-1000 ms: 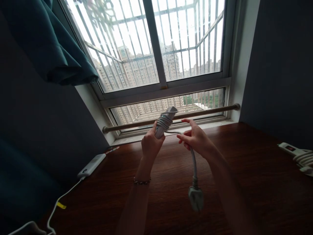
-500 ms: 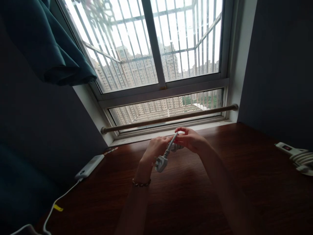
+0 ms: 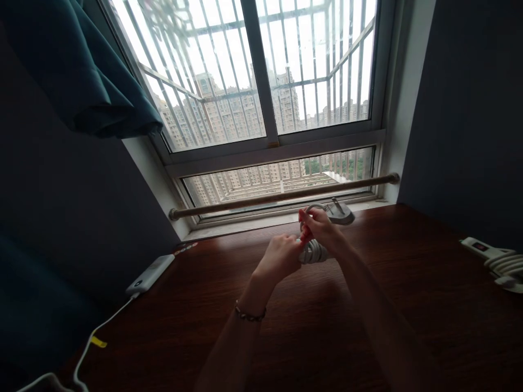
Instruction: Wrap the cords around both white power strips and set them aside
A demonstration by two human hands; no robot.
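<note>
My left hand (image 3: 281, 256) is closed on a coiled pale grey cable (image 3: 314, 252), whose loops show to the right of its fingers. Just above, my right hand (image 3: 321, 226) pinches the cable's free end. A grey plug (image 3: 341, 212) with metal prongs sticks out beyond my right hand, near the window sill. The two hands are close together, held over the dark wooden table (image 3: 310, 337). My fingers partly hide the bundle.
A white device (image 3: 151, 274) with a cord (image 3: 108, 321) and yellow tag (image 3: 98, 342) lies at left. At right is a power strip (image 3: 486, 248) with coiled cable. Ahead are a rail (image 3: 286, 198) and barred window; a curtain (image 3: 93, 81) hangs upper left.
The plug has swung from below my hands to their upper right. My left hand has moved right, and more of the coiled cable now shows.
</note>
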